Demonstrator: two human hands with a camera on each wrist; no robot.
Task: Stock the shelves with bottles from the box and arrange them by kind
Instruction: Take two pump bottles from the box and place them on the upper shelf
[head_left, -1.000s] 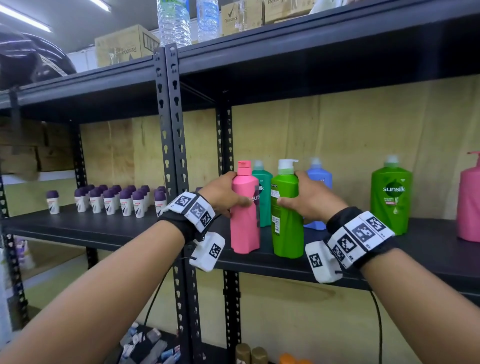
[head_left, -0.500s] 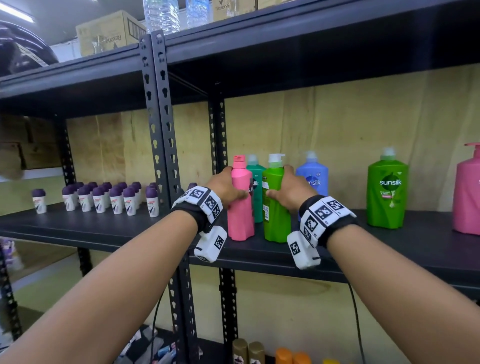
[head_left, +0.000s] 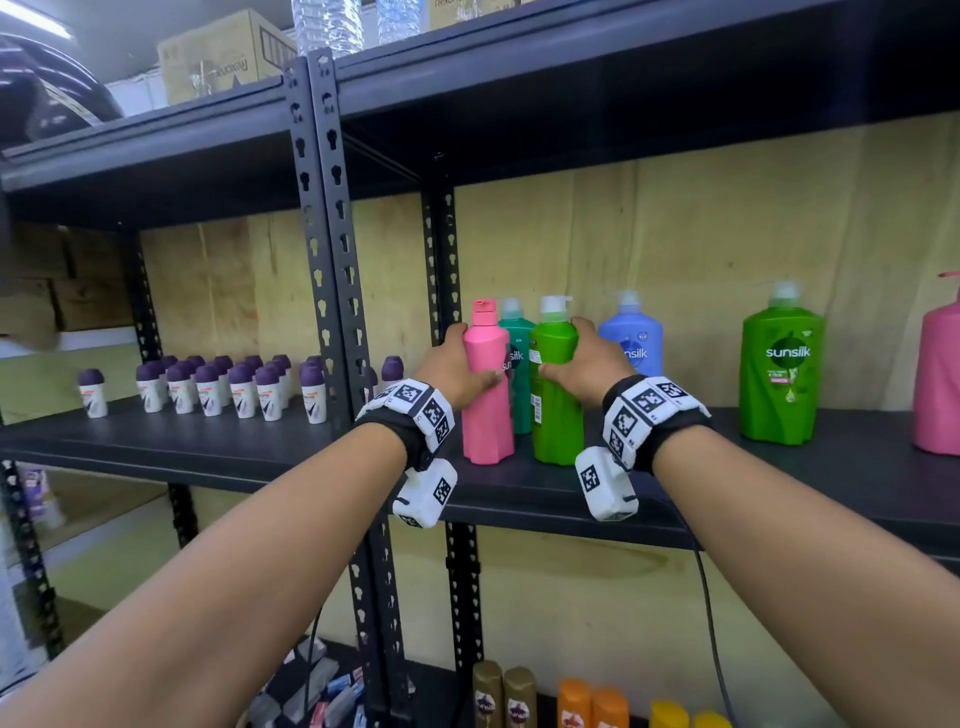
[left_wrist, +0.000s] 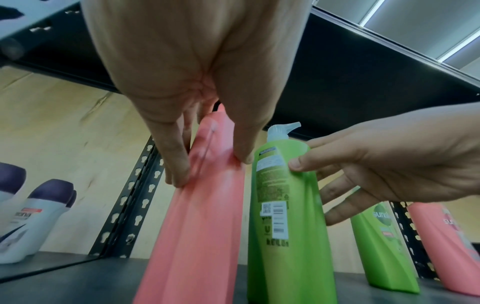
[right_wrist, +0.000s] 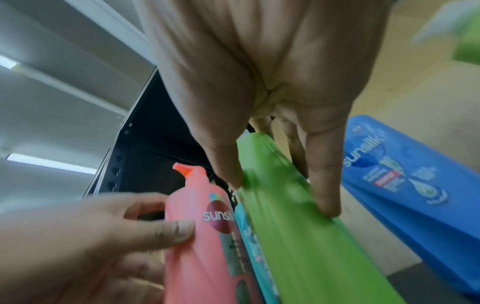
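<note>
A pink Sunsilk shampoo bottle (head_left: 487, 400) was gripped by the left hand (head_left: 453, 364), fingers and thumb wrapped round its upper body, while a light-green pump bottle (head_left: 555, 395) was clasped the same way by the right hand (head_left: 589, 364); both bottles were seen standing upright, side by side, near the front edge of the black metal shelf (head_left: 779, 478), just right of the slotted upright (head_left: 332, 260). A teal bottle (head_left: 517, 364) was set directly behind them and a blue Sunsilk pump bottle (head_left: 631, 348) farther back to the right. It was judged that the teal bottle could be knocked over if the two held bottles were pushed back against it, and that the tall, narrow pink bottle could be tipped off the near edge if it were let go unevenly. It was also judged that kinds could be left mixed, since a larger green Sunsilk pump bottle (head_left: 782, 364) and a large pink pump bottle (head_left: 940, 374) were placed well apart at the right. Six shampoo bottles were counted on this shelf: two pink, two green, one teal, one blue. To the left, purple-capped roll-on deodorants (head_left: 208, 387) were lined in rows; they were too crowded for an exact count, though well over a dozen were visible. The box was not seen.
</note>
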